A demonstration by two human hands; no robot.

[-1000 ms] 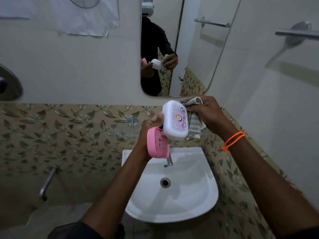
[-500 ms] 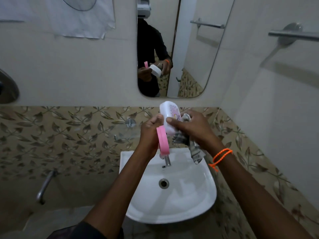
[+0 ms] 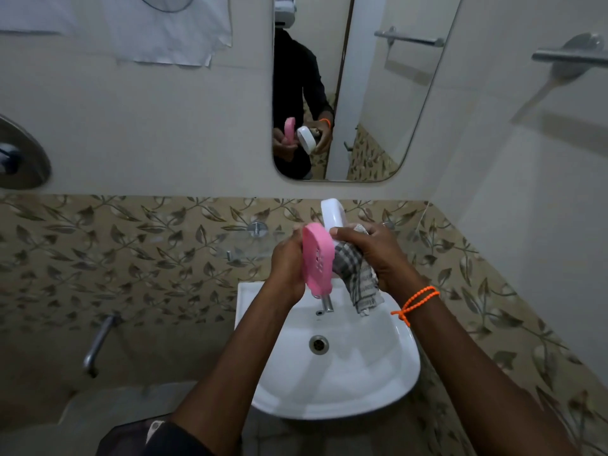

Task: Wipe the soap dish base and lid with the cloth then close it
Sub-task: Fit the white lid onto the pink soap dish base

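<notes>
Head camera looks down, close over sink [image 3: 388, 383].

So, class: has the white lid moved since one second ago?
Yes. The white lid has turned edge-on and sits higher above the sink tap, right hand gripping the cloth.

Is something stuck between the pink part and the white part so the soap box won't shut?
Yes. The checked cloth and the right hand holding it sit between the pink base and the white lid. The left hand grips the base. The cloth must come out first.
</notes>
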